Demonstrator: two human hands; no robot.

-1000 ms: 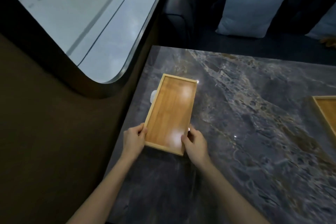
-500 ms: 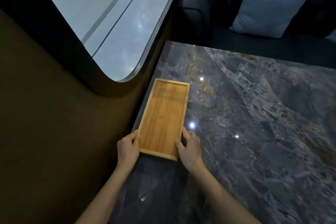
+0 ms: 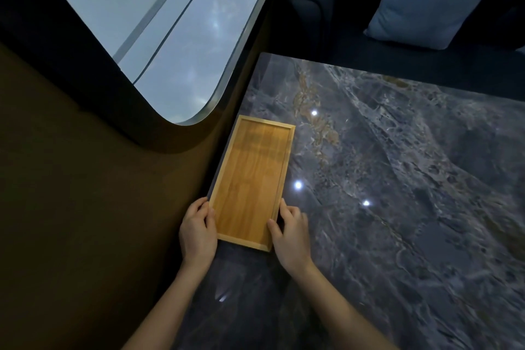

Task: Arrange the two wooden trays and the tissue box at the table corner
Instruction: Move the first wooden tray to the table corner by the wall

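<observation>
— While both hands are on it, tell me how the wooden tray [image 3: 252,179] lies.

— I see it flat on the marble table [image 3: 397,207], hard against the table's left edge, next to the brown wall [image 3: 85,207] under the window [image 3: 159,23]. Its long axis runs away from me and leans slightly right toward the far corner. The near short end sits between my hands.

— And the hands?

— My left hand [image 3: 197,231] is curled on the near-left corner, fingers wrapped on the outer rim. My right hand [image 3: 291,231] is on the near-right corner, thumb on the long rail, fingers bent loosely alongside. Both are half closed on the rim; I'd call it a light steadying hold, not a lift. Neither is nearer than the other; they mirror each other at the near end.

— So what does the next move turn on?

— My guess: the far corner is straight up the tray's long axis, so a push from the near end would slide it there, keeping the left rail along the edge.

— Surfaces?

— Pale raised frame, honey-coloured grained floor, shallow and rectangular. The tabletop is glossy grey veined stone with light spots reflected, so I expect it to slide easily. A second tray and the tissue box aren't in view.
</observation>
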